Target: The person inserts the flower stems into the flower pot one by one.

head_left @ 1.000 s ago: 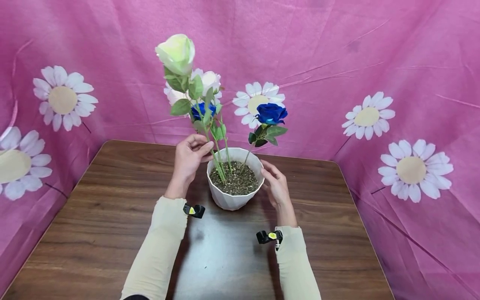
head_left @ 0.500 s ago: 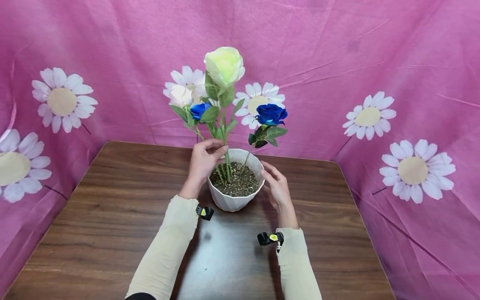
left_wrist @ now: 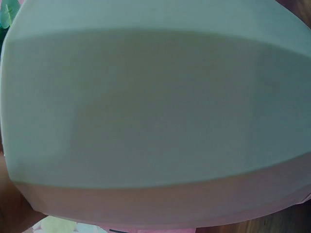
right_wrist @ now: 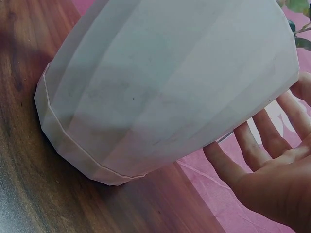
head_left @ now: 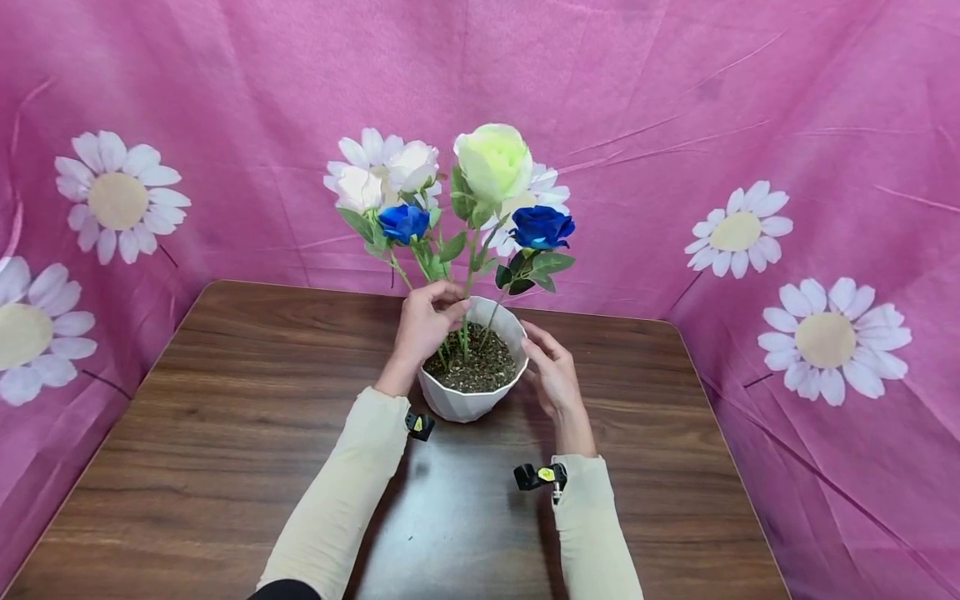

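A white faceted flowerpot [head_left: 467, 405] filled with dark grainy soil [head_left: 483, 371] stands on the table. My left hand [head_left: 423, 323] is over its left rim, thumb and fingers pinching the stem of a pale green-white rose [head_left: 493, 162]. That stem reaches down to the soil. My right hand [head_left: 557, 375] touches the pot's right side, and in the right wrist view its fingers [right_wrist: 272, 138] are extended along the wall. A blue rose [head_left: 543, 228] stands at the right; another blue rose [head_left: 403, 222] and white roses [head_left: 412, 167] lean left. The pot wall [left_wrist: 155, 107] fills most of the left wrist view.
The brown wooden table [head_left: 225, 442] has its back edge just behind the pot. A pink cloth [head_left: 637, 83] printed with large daisies hangs around the back and sides. Black wrist straps [head_left: 540, 477] show at both sleeves.
My left hand has moved right with the green-white rose, whose bloom has swung from the left to right of centre and sits lower. The right hand has stayed at the pot.
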The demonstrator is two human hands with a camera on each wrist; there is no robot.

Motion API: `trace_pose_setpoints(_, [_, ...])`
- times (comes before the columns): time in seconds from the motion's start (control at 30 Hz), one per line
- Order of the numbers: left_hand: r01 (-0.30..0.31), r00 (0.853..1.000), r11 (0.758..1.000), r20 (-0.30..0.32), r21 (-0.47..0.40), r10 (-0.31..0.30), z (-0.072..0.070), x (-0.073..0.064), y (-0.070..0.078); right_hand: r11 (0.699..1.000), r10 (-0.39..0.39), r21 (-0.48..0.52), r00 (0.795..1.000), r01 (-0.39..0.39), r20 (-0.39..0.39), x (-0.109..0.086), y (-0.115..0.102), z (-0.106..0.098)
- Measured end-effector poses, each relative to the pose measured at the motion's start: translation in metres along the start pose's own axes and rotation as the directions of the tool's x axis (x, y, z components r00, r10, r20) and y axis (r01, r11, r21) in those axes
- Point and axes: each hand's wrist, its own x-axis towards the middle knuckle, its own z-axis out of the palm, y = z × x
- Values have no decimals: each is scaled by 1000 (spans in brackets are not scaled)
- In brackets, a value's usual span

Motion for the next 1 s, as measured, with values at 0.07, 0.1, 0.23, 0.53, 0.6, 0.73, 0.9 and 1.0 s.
trace_pose_setpoints(0.07, [-2,1000,1000,0,29,2,1,1,-1,1000,1,0,1000,-1,-1,0,0,0])
trace_pose_setpoints(0.1, [-5,1000,999,-1,41,5,1,1,-1,1000,1,0,1000,-1,-1,0,-1,1])
trace_pose_setpoints(0.23, [-22,1000,997,5,75,22,1,1,-1,1000,-3,6,1000,3,-10,0,-1,1])
trace_pose_setpoints(0.53, [-44,999,992,11,119,43,2,1,-3,1000,-1,5,1000,1,-7,0,1,0])
trace_pose_setpoints(0.6, [-44,999,992,19,121,42,2,1,-3,1000,-2,1,1000,2,-7,1,1,0])
trace_pose_setpoints(0.73, [-55,998,991,27,126,52,2,1,-2,1000,-3,-1,1000,3,-5,1,1,1])
trace_pose_setpoints(0.9, [-83,996,985,31,152,79,3,-1,0,1000,-4,0,1000,4,-10,0,1,2])
trace_pose_setpoints(1.0, [-81,996,982,45,169,74,2,-2,0,1000,-5,2,1000,5,-13,0,1,2])
